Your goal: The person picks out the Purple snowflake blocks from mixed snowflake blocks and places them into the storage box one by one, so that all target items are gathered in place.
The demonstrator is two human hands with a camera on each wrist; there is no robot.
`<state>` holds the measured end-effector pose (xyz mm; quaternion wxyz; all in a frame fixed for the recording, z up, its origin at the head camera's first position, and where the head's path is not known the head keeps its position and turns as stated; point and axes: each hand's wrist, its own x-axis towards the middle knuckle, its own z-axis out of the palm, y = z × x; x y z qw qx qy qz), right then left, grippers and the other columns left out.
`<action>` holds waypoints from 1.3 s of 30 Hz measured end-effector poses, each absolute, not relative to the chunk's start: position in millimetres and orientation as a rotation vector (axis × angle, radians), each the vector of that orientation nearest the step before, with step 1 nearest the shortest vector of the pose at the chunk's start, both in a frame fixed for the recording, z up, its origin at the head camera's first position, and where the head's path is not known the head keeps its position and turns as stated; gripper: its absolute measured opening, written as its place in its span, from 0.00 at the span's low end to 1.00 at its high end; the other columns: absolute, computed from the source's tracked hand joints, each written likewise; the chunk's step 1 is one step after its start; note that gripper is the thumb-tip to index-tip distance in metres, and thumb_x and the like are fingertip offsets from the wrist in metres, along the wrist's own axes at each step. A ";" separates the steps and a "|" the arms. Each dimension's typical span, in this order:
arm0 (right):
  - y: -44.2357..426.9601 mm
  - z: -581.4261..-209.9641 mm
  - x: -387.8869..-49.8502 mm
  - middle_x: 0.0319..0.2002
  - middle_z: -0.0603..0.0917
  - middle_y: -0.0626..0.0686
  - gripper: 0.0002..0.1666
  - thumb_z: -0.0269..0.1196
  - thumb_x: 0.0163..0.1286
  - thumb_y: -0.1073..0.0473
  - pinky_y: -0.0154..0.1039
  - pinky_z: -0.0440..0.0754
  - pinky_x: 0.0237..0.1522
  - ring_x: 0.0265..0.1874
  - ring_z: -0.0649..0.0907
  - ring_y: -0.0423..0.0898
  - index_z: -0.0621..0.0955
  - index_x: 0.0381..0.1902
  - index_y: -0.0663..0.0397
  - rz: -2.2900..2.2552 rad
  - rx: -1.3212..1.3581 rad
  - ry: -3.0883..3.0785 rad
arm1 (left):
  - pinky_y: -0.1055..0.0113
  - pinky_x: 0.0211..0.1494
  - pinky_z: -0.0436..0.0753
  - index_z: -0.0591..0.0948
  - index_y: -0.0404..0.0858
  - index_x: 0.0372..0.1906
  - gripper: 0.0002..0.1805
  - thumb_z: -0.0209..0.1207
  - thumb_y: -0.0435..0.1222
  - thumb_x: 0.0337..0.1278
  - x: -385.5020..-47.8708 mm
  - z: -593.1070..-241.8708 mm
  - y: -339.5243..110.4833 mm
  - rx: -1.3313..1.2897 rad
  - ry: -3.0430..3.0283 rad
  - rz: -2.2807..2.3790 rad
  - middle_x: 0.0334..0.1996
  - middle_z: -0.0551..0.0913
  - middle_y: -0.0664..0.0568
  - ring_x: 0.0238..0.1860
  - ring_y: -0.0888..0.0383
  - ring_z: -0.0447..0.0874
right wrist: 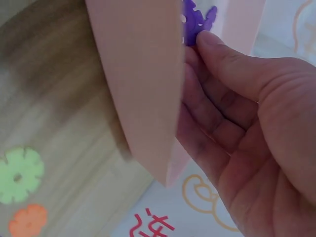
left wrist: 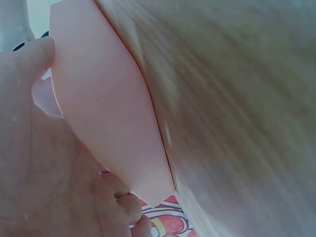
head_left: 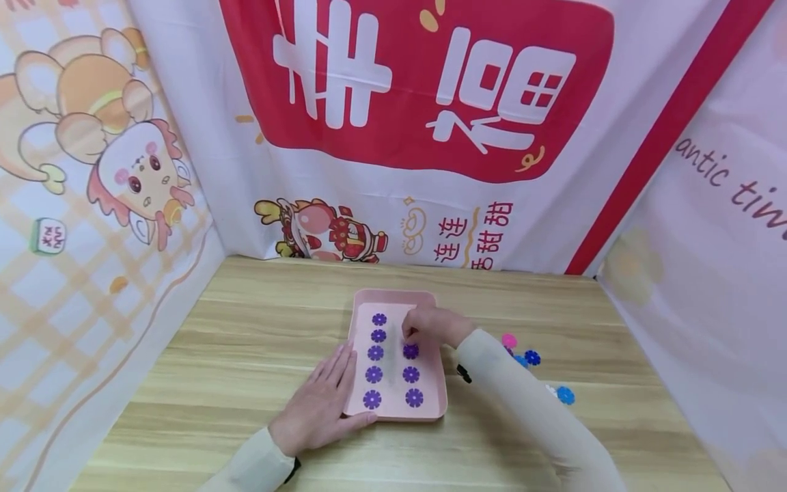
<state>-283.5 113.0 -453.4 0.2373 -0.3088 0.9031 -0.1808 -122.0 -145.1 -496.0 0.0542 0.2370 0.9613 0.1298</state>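
A pink rectangular tray lies on the table. Purple notched snowflake discs stand in it in two columns: several down the left, and others down the right. Over the right column, my right hand has its fingers bent; in the right wrist view its thumb and fingers pinch a purple snowflake disc, partly hidden by the tray wall. My left hand rests along the tray's left side, fingers extended against the rim and thumb at the near edge.
Loose discs lie on the wooden table right of the tray, among them a pink disc and a blue disc. The right wrist view shows a green disc and an orange disc. Printed cloth hangs behind.
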 end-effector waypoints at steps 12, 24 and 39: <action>112.6 -461.8 -282.1 0.39 0.92 0.44 0.04 0.70 0.73 0.59 0.28 0.86 0.46 0.35 0.86 0.34 0.92 0.41 0.46 -0.280 -0.964 2.573 | 0.40 0.87 0.55 0.51 0.29 0.84 0.62 0.49 0.74 0.67 -121.9 -495.7 -143.8 0.727 2.918 0.409 0.86 0.47 0.35 0.87 0.38 0.45; 141.3 -420.6 -278.3 0.36 0.88 0.43 0.05 0.75 0.67 0.61 0.31 0.86 0.43 0.35 0.83 0.36 0.89 0.41 0.48 -0.288 -1.065 2.641 | 0.41 0.88 0.53 0.50 0.30 0.85 0.62 0.48 0.74 0.67 -122.1 -496.0 -143.5 0.709 2.906 0.384 0.86 0.43 0.36 0.87 0.39 0.43; 268.7 -423.1 -256.4 0.37 0.89 0.45 0.07 0.73 0.70 0.60 0.39 0.89 0.44 0.35 0.82 0.39 0.89 0.45 0.52 -0.312 -0.788 2.716 | 0.41 0.88 0.53 0.50 0.29 0.84 0.62 0.49 0.73 0.68 -121.9 -495.9 -144.2 0.712 2.912 0.406 0.86 0.44 0.36 0.87 0.38 0.43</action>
